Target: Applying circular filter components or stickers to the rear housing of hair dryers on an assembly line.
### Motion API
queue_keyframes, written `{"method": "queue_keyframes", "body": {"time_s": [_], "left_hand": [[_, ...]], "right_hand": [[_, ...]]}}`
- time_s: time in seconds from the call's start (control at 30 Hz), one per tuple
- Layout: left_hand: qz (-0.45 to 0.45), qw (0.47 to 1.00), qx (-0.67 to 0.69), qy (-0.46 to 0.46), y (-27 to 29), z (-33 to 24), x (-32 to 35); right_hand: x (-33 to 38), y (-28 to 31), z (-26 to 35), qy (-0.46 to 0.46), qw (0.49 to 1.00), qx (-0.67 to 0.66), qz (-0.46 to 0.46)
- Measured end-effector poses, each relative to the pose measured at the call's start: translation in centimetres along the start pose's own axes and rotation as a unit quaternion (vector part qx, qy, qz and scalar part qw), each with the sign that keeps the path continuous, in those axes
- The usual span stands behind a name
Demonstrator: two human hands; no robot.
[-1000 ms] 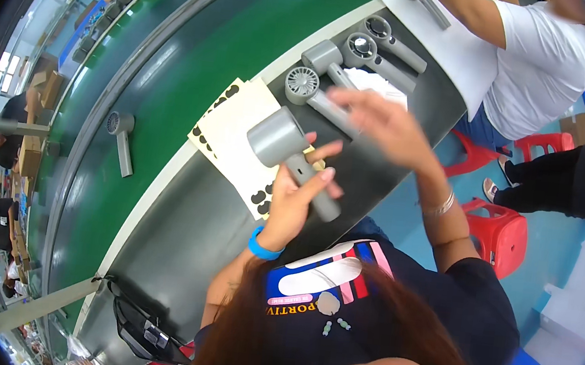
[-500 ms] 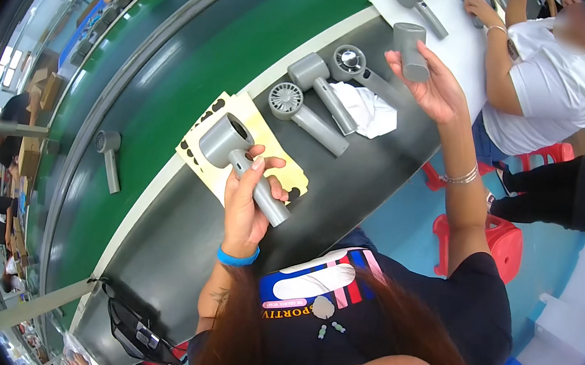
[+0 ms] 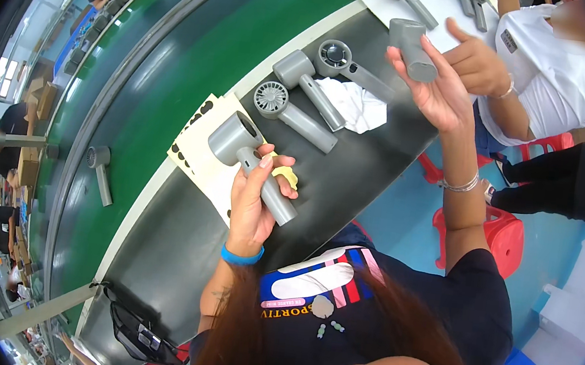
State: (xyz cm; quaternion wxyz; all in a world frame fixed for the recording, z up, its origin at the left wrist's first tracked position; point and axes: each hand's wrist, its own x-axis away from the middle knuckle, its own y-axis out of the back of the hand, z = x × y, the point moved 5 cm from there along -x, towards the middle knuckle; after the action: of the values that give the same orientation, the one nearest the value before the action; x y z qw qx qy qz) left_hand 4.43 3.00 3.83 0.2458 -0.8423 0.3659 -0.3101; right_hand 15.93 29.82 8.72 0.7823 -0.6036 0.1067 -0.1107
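Note:
My left hand is closed around the handle of a grey handheld fan, whose round head points up and away. Beneath it are pale yellow sheets with dark stickers along one edge. Raised at the right, my right hand grips a second grey fan, seen foreshortened with its handle end toward me. A co-worker's hand is beside it; whether they touch I cannot tell. Between my hands, on the dark tabletop, lie a fan with a slatted grille, another grey fan and one with an open-looking face.
A crumpled white cloth lies by the fans. Beyond the table edge runs a green conveyor belt carrying a single fan. More fans rest on a white sheet by the co-worker. A black bag sits at lower left; red stools stand right.
The co-worker's hand has left a fan on the white sheet and come close to my right hand. The view has shifted slightly; both my hands keep their fans.

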Motion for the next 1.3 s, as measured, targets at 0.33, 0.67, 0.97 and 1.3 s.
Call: {"method": "queue_keyframes", "body": {"time_s": [0.33, 0.67, 0.97, 1.3], "left_hand": [[0.089, 0.995, 0.054, 0.011, -3.6, -0.4, -1.5], [0.035, 0.998, 0.019, -0.055, 0.4, -2.6, 0.5], [-0.468, 0.518, -0.639, -0.321, 27.4, -25.0, 7.7], [-0.425, 0.546, -0.704, -0.158, 42.4, -31.7, 8.7]], "right_hand": [[-0.1, 1.4, -0.6, 0.017, 0.956, 0.293, -0.017], [-2.8, 8.3, -2.7, 0.154, 0.379, 0.911, -0.050], [-1.6, 9.3, -4.0, 0.100, 0.401, 0.900, -0.136], [-1.3, 9.9, -5.0, 0.212, 0.306, 0.909, -0.186]]}}
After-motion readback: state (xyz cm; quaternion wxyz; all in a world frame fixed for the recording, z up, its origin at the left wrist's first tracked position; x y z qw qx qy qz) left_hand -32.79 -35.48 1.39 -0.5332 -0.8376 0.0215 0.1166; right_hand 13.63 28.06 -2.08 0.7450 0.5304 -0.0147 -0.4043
